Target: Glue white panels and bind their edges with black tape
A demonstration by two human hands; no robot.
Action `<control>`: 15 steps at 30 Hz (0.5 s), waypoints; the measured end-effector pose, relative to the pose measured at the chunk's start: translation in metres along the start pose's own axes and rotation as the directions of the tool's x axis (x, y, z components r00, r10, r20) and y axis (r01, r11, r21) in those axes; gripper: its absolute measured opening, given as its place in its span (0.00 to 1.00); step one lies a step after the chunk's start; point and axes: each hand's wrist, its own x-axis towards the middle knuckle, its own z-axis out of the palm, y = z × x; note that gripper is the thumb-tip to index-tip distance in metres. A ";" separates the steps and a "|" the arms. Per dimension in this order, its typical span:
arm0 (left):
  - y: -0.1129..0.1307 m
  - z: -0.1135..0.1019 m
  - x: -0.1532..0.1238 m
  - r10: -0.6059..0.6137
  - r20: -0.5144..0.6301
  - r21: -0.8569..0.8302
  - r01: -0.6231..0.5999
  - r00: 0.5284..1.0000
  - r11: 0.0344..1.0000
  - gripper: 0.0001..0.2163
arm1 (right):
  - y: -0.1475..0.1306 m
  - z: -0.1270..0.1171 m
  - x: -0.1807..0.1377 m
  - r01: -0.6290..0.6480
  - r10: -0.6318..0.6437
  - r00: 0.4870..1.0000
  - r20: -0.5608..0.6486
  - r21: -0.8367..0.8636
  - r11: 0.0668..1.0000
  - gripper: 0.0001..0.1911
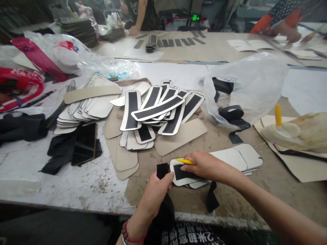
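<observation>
Our left hand (155,189) pinches black tape (162,170) left of the crosswise panel (182,181), where our right hand (203,165) grips a yellow stick (185,161).

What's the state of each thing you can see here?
Left hand: closed on black strip
Right hand: closed around yellow tool
Panel beneath right hand: lying flat
Black-centred panels: heaped, overlapping
Plain panels, left: stacked, fanned out
Clear bag, right: crumpled
Phone-like slab: flat, face dark
Green sign: lit
</observation>
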 end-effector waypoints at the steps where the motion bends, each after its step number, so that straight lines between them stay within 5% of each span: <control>1: 0.000 0.000 0.000 -0.001 -0.004 -0.003 0.001 1.000 1.000 0.12 | 0.001 0.000 0.001 0.003 -0.003 1.000 0.000 -0.008 1.000 0.09; 10: -0.003 0.008 0.004 -0.013 -0.074 0.013 0.014 0.997 1.000 0.15 | -0.002 0.002 -0.002 0.006 -0.010 0.999 -0.037 -0.100 0.995 0.08; 15: -0.006 0.006 0.005 -0.009 -0.090 0.001 0.010 0.996 1.000 0.18 | 0.047 -0.020 -0.055 -0.113 0.111 0.991 -0.073 -0.025 0.993 0.09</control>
